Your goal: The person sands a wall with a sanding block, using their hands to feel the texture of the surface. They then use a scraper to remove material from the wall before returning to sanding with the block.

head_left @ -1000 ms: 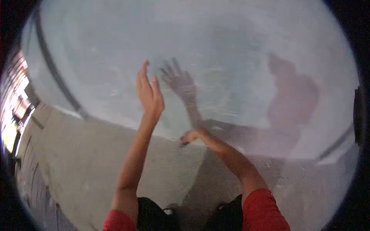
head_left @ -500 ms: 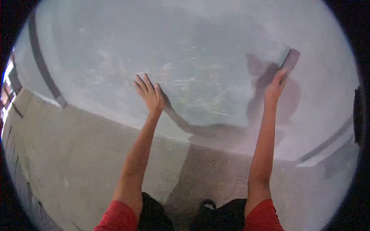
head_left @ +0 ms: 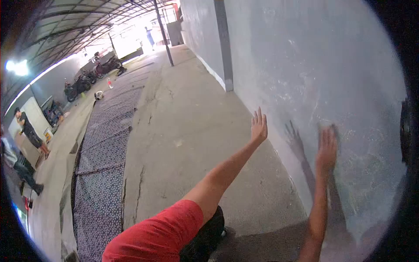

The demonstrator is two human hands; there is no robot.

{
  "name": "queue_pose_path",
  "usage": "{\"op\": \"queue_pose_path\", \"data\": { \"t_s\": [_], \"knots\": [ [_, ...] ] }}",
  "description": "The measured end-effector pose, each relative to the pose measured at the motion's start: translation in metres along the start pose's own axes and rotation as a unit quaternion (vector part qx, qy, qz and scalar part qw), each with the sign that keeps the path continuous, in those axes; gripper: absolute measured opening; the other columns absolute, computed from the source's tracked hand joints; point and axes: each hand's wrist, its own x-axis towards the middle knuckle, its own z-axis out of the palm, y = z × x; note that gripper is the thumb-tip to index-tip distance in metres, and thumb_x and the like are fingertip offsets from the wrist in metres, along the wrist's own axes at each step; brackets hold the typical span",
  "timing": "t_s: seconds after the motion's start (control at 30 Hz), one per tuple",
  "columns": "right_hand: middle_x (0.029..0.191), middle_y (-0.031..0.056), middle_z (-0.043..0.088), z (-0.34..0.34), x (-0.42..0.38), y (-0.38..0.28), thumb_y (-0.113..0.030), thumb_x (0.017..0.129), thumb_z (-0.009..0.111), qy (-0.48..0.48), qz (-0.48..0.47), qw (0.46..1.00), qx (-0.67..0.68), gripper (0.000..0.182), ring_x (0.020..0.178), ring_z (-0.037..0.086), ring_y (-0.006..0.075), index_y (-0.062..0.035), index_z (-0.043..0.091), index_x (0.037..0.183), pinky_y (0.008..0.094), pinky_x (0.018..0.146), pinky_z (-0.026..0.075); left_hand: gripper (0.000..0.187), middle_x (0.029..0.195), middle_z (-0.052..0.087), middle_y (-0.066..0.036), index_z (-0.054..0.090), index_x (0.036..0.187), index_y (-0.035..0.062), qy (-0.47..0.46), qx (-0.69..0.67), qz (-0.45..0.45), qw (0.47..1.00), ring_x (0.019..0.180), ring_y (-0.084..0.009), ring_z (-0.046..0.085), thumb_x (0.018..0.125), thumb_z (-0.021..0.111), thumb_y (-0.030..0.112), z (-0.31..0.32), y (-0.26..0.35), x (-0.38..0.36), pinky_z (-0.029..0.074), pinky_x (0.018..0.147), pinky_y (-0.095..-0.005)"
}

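Observation:
My left hand is stretched out beside the wall with its fingers apart and nothing in it. My right hand is against the grey wall, smeared by motion. Its fingers lie over a brownish rectangular block, which is mostly hidden and blurred now but shows plainly in the earlier view. Pale scuffs and scratches mark the wall around the right hand. Shadows of my arms fall on the wall.
A concrete floor runs along the wall, with a long patterned mat to the left. Beyond it are two people, a ball, a bottle and parked motorbikes. A thin post stands farther off.
The view has swung left, bringing the floor, mat and people into sight. My right hand has moved from an upright grip on the block to lying flatter over it. My left hand stays spread.

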Motion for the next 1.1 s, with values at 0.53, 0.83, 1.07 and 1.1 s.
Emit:
{"op": "queue_pose_path", "data": {
  "t_s": [0.53,0.83,1.07,1.1],
  "knots": [
    [0.131,0.0169,0.048,0.054,-0.205,0.064,-0.062,0.084,0.043,-0.722,0.036,0.657,0.214,0.07,0.119,0.047,0.0333,-0.007,0.051,0.126,0.0422,0.101,0.035,0.059,0.151,0.005,-0.018,0.017,0.146,0.0135,-0.068,-0.319,0.323,0.888,0.138,-0.0398,0.001,0.095,0.029,0.041,-0.001,0.275,-0.03,0.005,0.112,-0.0503],
    [0.122,0.0132,0.056,-0.271,-0.056,0.14,-0.049,0.091,0.047,-0.315,0.376,0.827,0.276,0.058,0.113,0.051,0.0224,-0.0016,0.054,0.122,0.0352,0.098,0.037,0.065,0.151,0.002,-0.02,0.022,0.145,0.0126,-0.068,-0.223,0.307,0.923,0.137,-0.0451,-0.003,0.092,0.035,0.048,0.11,0.26,-0.081,0.002,0.108,-0.0576],
    [0.138,0.0195,0.039,-0.247,-0.035,0.193,-0.033,0.095,0.043,0.358,0.318,0.866,0.14,0.053,0.13,0.033,0.0298,0.0001,0.037,0.136,0.0394,0.108,0.022,0.07,0.148,-0.001,-0.029,0.011,0.142,-0.0054,-0.102,-0.159,0.287,0.939,0.136,-0.0454,-0.005,0.095,0.03,0.042,0.132,0.147,-0.06,0.001,0.11,-0.0526],
    [0.141,0.0205,0.033,-0.224,-0.029,0.187,-0.029,0.094,0.043,0.356,0.267,0.894,0.047,0.053,0.133,0.028,0.0321,-0.0011,0.033,0.138,0.0429,0.108,0.019,0.069,0.148,-0.001,-0.029,0.009,0.142,-0.006,-0.102,-0.171,0.254,0.947,0.136,-0.0454,-0.006,0.096,0.03,0.041,0.129,0.133,-0.052,0.001,0.11,-0.0518]
  ]
}}
